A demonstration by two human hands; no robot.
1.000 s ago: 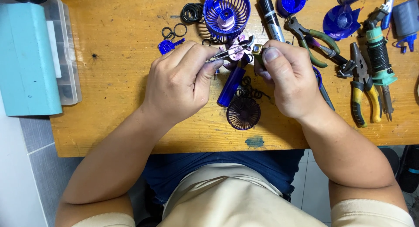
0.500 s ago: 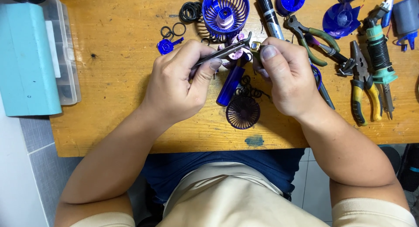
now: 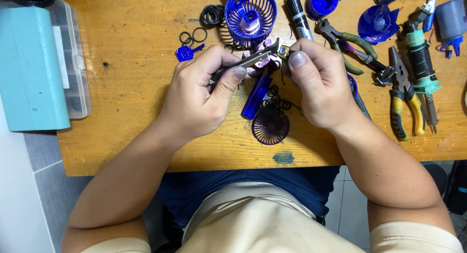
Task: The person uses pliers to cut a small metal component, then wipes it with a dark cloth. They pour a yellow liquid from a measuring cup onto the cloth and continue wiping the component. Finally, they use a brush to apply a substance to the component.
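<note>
Hands work over cluttered wooden table, grey tiled floor below

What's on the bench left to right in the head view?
Teal case → clear organizer box → left hand gripping tweezers → blue tube → right hand → yellow-handled pliers → green wire spool tool.

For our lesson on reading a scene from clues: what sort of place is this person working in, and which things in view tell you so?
Probably a home repair or hobby bench. A worn wooden table carries pliers, a clear parts box and blue fan pieces such as a fan cage. The left hand holds a metal tool against a small part in the right hand.
</note>
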